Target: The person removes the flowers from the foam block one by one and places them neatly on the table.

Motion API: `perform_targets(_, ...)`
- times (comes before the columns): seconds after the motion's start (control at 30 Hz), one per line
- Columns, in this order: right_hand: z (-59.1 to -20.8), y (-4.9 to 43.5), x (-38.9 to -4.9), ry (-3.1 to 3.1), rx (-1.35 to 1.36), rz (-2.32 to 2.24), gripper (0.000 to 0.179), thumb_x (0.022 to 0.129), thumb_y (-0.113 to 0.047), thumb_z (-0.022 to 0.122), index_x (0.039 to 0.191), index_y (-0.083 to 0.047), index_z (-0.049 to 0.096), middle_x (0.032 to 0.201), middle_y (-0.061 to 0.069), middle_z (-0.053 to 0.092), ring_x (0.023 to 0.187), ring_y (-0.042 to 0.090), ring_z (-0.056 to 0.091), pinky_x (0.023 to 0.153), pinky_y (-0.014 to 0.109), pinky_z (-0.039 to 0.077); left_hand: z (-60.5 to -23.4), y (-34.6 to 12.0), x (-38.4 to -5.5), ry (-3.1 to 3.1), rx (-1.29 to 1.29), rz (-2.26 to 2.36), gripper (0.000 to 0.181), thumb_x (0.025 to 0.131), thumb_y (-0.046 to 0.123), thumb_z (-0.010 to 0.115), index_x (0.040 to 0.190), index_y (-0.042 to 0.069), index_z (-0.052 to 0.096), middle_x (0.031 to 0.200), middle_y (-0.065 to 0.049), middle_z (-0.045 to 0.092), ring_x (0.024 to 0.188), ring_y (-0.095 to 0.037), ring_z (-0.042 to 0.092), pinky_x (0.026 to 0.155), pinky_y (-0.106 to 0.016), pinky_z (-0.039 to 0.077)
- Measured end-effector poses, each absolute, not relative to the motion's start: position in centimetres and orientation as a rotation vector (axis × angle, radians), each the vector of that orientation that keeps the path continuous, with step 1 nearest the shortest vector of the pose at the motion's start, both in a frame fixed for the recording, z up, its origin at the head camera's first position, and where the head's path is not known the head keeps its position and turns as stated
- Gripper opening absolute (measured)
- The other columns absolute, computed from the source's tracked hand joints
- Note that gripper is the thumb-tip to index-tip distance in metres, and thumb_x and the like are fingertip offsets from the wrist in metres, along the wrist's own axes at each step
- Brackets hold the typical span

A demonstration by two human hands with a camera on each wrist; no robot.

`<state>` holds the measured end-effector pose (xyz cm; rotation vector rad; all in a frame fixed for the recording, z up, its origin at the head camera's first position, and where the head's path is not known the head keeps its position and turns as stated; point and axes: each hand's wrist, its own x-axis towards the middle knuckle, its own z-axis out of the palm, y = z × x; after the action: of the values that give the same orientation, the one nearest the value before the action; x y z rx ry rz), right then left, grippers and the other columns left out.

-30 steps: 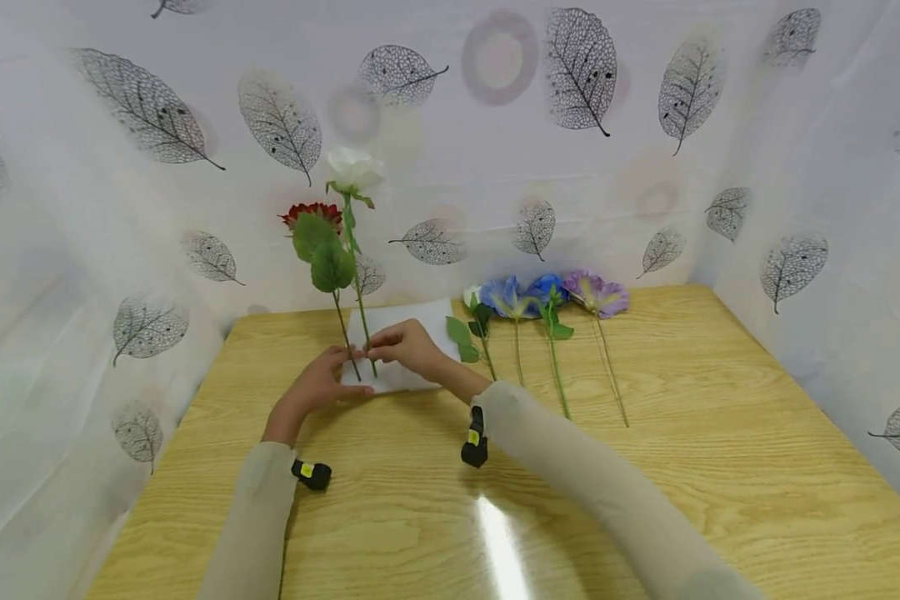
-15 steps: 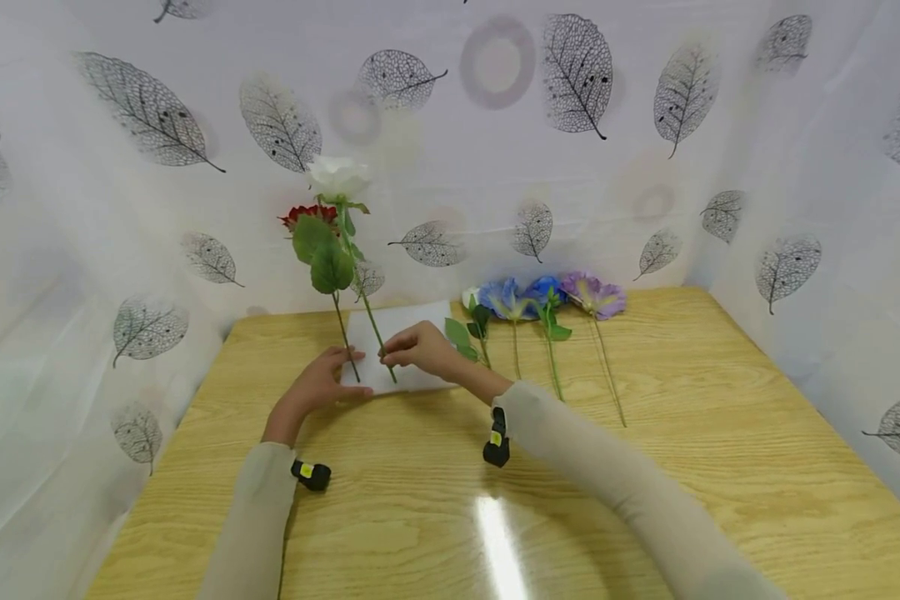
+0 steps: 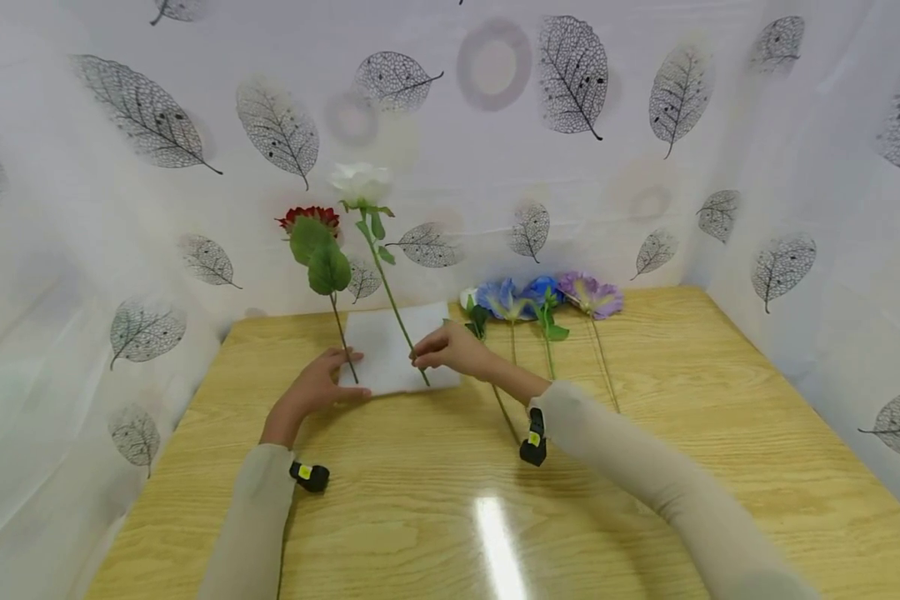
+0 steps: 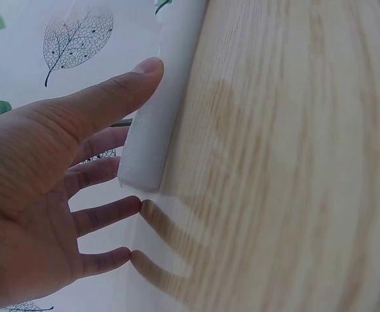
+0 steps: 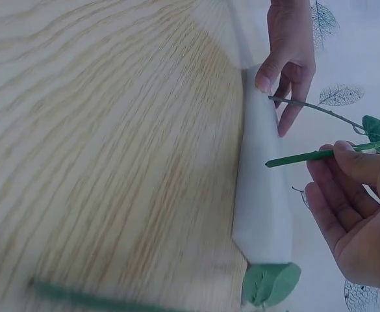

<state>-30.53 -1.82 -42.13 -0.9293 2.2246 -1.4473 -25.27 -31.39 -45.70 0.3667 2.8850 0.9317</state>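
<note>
In the head view my left hand (image 3: 311, 387) holds the left end of a white block (image 3: 381, 337), foam-like, lying on the table. The left wrist view has its thumb on the front of the block and fingertips at the side and end. A red flower (image 3: 311, 221) with big green leaves stands with its dark stem over the block's left part. My right hand (image 3: 453, 350) pinches a white rose (image 3: 362, 183) low on its green stem, tilted left. In the right wrist view the cut end of the rose's stem (image 5: 299, 158) overlaps the block's middle.
Several flowers lie at the back right of the wooden table (image 3: 720, 400): a partly hidden white one (image 3: 468, 297), a pale blue one (image 3: 502, 298), a deep blue one (image 3: 546, 290) and a purple one (image 3: 594, 296). A leaf-printed curtain (image 3: 450, 150) surrounds the back and sides.
My right hand has moved right along the block with the white rose, whose bloom now leans farther left of its stem end. My left hand and the red flower keep their places.
</note>
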Motion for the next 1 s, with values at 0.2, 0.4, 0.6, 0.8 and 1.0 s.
perform_targets(0.2,-41.6,0.9,-30.5,2.234,-0.954,-1.429,0.024,0.096,-0.006,0.070,0.117,0.005,0.074,0.109,0.018,0.077,0.095,0.022,0.076,0.090,0.044,0.062,-45.4,-31.4,-25.1,2.864,0.342,0.924,0.078,0.086,0.035,0.083,0.148,0.001,0.051,0.157,-0.027,0.039,0.144,-0.050,0.036,0.119,-0.063,0.031)
perform_targets(0.4,-41.5,3.7,-30.4,2.230,-0.939,-1.429,0.025,0.096,-0.003,0.069,0.118,0.008,0.072,0.109,0.020,0.077,0.097,0.025,0.076,0.093,0.055,0.058,-45.3,-31.4,-25.1,2.855,0.322,0.930,0.080,0.086,0.037,0.083,0.150,0.002,0.049,0.158,-0.027,0.037,0.145,-0.050,0.035,0.120,-0.063,0.030)
perform_targets(0.6,-41.3,6.4,-30.3,2.279,-0.898,-1.410,0.027,0.093,-0.003,0.072,0.116,0.012,0.071,0.105,0.023,0.077,0.092,0.025,0.075,0.091,0.058,0.058,-45.5,-31.5,-25.3,2.864,0.317,0.929,0.082,0.085,0.040,0.084,0.149,0.002,0.050,0.157,-0.027,0.038,0.145,-0.049,0.036,0.120,-0.062,0.031)
perform_targets(0.8,-41.3,9.5,-30.4,2.347,-0.856,-1.362,0.030,0.094,-0.007,0.073,0.117,0.011,0.071,0.105,0.021,0.077,0.092,0.027,0.075,0.087,0.054,0.060,-45.5,-31.3,-25.3,2.855,0.323,0.933,0.082,0.085,0.039,0.084,0.149,0.002,0.050,0.156,-0.027,0.039,0.145,-0.049,0.036,0.119,-0.063,0.032)
perform_targets(1.0,-41.1,13.0,-29.9,2.407,-0.728,-1.299,0.033,0.095,-0.012,0.072,0.120,0.009,0.071,0.112,0.021,0.076,0.096,0.027,0.074,0.092,0.055,0.059,-45.5,-31.3,-25.3,2.862,0.319,0.909,0.082,0.085,0.039,0.083,0.150,0.002,0.049,0.157,-0.027,0.037,0.145,-0.050,0.036,0.120,-0.063,0.031)
